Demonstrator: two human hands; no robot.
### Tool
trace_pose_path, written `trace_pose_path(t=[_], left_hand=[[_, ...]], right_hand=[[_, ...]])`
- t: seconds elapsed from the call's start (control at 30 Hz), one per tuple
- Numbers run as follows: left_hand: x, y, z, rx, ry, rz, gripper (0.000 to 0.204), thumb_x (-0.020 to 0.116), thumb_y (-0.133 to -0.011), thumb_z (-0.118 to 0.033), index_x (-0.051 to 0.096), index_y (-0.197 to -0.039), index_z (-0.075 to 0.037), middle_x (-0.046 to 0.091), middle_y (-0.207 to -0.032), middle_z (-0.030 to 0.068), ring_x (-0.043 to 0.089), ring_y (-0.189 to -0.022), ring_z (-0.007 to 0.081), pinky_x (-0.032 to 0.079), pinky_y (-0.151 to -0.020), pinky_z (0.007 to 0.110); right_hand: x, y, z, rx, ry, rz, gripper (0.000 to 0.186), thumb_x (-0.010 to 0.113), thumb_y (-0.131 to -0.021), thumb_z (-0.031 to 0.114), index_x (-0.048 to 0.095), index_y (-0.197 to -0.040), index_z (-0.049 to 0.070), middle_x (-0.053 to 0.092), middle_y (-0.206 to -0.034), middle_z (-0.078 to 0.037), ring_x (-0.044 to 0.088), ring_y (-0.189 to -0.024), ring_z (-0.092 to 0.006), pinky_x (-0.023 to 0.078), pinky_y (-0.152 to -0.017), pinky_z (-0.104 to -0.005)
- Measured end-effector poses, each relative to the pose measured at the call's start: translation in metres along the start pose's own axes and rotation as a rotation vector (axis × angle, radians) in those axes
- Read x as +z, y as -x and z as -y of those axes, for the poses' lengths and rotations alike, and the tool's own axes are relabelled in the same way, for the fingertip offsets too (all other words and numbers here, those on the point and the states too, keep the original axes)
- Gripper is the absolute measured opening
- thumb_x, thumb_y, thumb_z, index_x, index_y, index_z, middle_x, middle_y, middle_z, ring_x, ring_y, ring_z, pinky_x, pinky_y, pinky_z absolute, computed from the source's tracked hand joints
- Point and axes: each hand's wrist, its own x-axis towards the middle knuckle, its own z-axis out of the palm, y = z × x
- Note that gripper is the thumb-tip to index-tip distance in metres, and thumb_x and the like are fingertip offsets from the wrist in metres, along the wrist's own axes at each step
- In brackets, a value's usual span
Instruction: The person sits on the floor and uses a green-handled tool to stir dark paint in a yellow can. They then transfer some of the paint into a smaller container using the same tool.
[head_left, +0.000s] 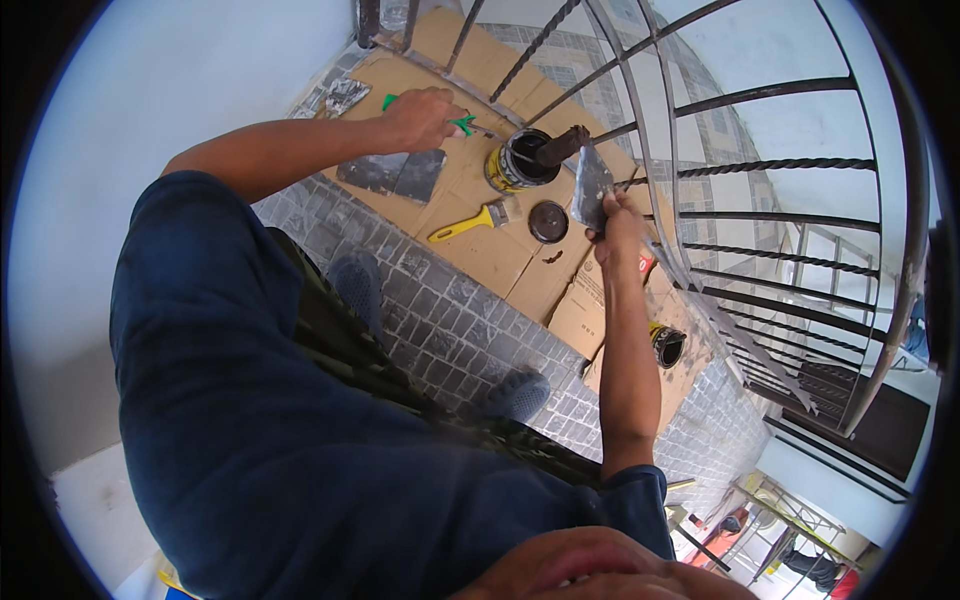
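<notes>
My left hand [420, 120] grips a green-handled tool [462, 125], its thin end reaching toward an open yellow-and-black can [520, 168] of dark paint. My right hand [615, 228] holds a stained grey flat piece [591, 188] upright beside the railing, just right of the can. A dark post [560, 145] stands behind the can's mouth. A yellow-handled paintbrush [462, 225] lies on the cardboard below the can, beside a round dark lid [548, 222]. Dark flat sheets [390, 175] lie beneath my left arm, near some crumpled foil [345, 95].
A black metal railing [762, 165] with twisted bars curves along the right. Cardboard [525, 285] covers the edge of grey paving [430, 330], with a second open can [668, 345] on it. A white wall [180, 70] is at left, folding metal racks [790, 530] at lower right.
</notes>
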Motion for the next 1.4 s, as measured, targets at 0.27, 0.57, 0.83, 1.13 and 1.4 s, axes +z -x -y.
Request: trace_pose_path(t=[0.27, 0.57, 0.83, 1.13, 1.4], left_hand=[[0.006, -0.002, 0.007, 0.015, 0.035, -0.016, 0.028, 0.073, -0.087, -0.028, 0.074, -0.112, -0.014, 0.064, -0.096, 0.0121, 0.064, -0.099, 0.0338, 0.051, -0.082, 0.048], [0.006, -0.006, 0.006, -0.029, 0.012, 0.013, 0.032, 0.073, -0.088, -0.030, 0.074, -0.115, -0.014, 0.064, -0.097, 0.0129, 0.064, -0.099, 0.0346, 0.051, -0.082, 0.049], [0.006, -0.010, 0.010, -0.058, 0.023, 0.054, 0.033, 0.072, -0.089, -0.033, 0.074, -0.115, -0.014, 0.065, -0.098, 0.0134, 0.065, -0.100, 0.0348, 0.051, -0.082, 0.050], [0.004, -0.013, 0.011, -0.066, 0.039, 0.107, 0.034, 0.071, -0.089, -0.034, 0.074, -0.116, -0.014, 0.065, -0.100, 0.0137, 0.064, -0.100, 0.0354, 0.051, -0.083, 0.050], [0.002, -0.010, 0.009, -0.133, 0.105, 0.084, 0.034, 0.070, -0.089, -0.035, 0.074, -0.116, -0.014, 0.065, -0.100, 0.0151, 0.064, -0.101, 0.0368, 0.050, -0.085, 0.050]], right_hand=[[0.013, -0.017, -0.063, 0.042, -0.016, -0.116, 0.014, 0.051, -0.104, 0.016, 0.057, -0.114, 0.007, 0.063, -0.087, -0.002, 0.060, -0.061, -0.0138, 0.043, -0.041, -0.0276], [0.015, -0.021, -0.084, 0.005, 0.141, -0.145, 0.030, 0.055, -0.102, 0.016, 0.055, -0.130, 0.004, 0.064, -0.092, -0.006, 0.059, -0.062, -0.0151, 0.046, -0.041, -0.0289], [-0.018, -0.027, -0.039, 0.202, -0.077, 0.041, 0.044, 0.046, -0.100, 0.003, 0.043, -0.144, 0.002, 0.062, -0.088, -0.011, 0.056, -0.062, -0.0167, 0.052, -0.047, -0.0311], [-0.038, -0.044, -0.017, 0.389, -0.477, 0.309, 0.037, 0.045, -0.105, 0.020, 0.048, -0.128, -0.009, 0.066, -0.105, -0.019, 0.067, -0.093, -0.0292, 0.059, -0.086, -0.0440], [-0.024, -0.019, -0.033, 0.063, -0.033, 0.233, 0.042, 0.070, -0.096, 0.031, 0.060, -0.115, -0.006, 0.071, -0.105, -0.017, 0.071, -0.091, -0.0284, 0.060, -0.080, -0.0441]])
